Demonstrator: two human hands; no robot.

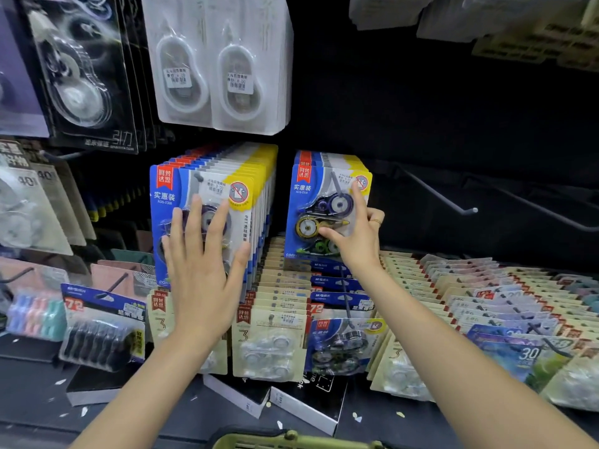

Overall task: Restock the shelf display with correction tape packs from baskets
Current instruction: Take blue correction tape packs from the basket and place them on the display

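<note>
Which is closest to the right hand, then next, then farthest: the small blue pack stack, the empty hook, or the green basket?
1. Small blue pack stack: the right hand touches its front.
2. Empty hook: to its right.
3. Green basket: bottom edge.

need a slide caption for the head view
Left hand presses the fuller blue pack row; right hand grips the shorter row.

Your arms are bare from wrist to well past the forearm, with no sleeves in view. On your right hand (358, 236) you wear a thin gold ring (376, 221); your left hand (201, 257) wears nothing.
</note>
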